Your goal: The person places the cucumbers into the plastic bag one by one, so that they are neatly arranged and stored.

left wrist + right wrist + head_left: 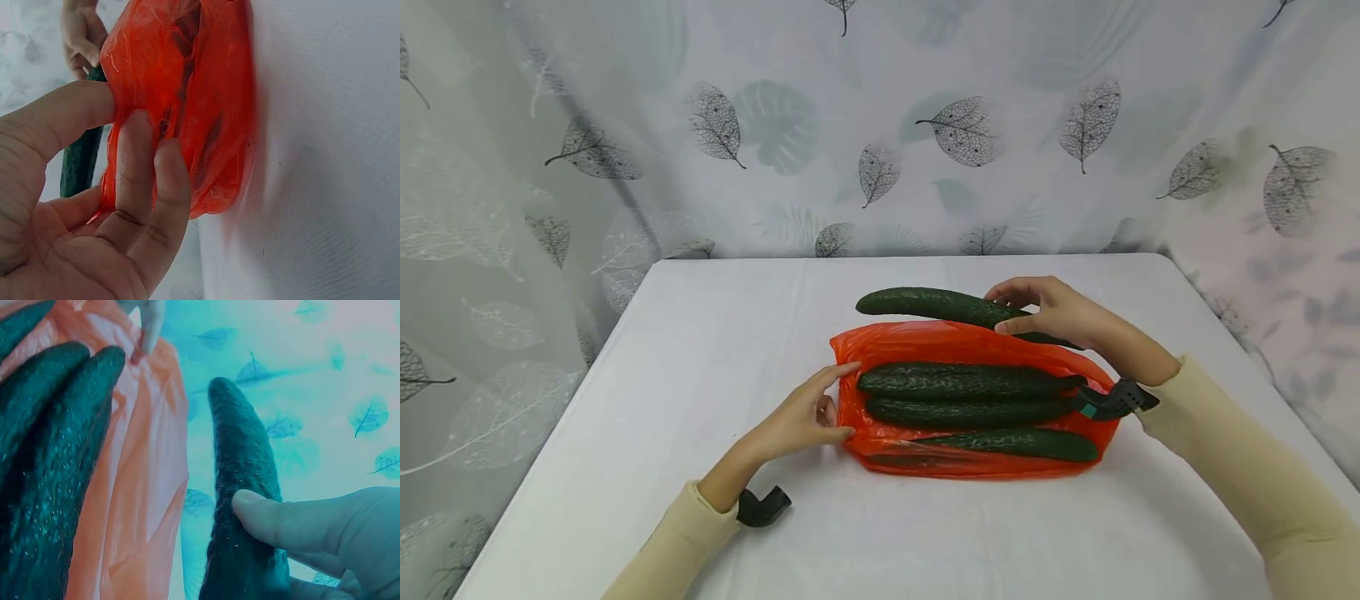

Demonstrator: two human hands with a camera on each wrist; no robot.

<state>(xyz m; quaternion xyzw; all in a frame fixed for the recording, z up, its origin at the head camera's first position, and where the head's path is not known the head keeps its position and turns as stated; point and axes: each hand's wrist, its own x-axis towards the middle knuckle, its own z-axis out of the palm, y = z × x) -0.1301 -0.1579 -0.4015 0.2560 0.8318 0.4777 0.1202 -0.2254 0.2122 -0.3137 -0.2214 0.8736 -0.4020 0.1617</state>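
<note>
My right hand [1051, 310] grips a long dark green cucumber [917, 301] near its right end, thumb on one side and fingers on the other. This cucumber is held along the far side of a red plastic bag [925, 335]. The thumb [262, 515] shows on the cucumber's bumpy skin in the right wrist view. My left hand [797, 418] holds the bag's left edge, with some fingers outside against the plastic [206, 69]. Inside the bag lie a cucumber [962, 381], a second cucumber [970, 411] beside it, and a third cucumber [1037, 444] partly covered by the near plastic.
A white-covered table [715, 350] bears the bag. Behind it hangs a pale curtain [895, 83] printed with leaves. A black wrist device [763, 507] is on the left wrist, and another black wrist device [1116, 400] overlaps the bag's right end in the head view.
</note>
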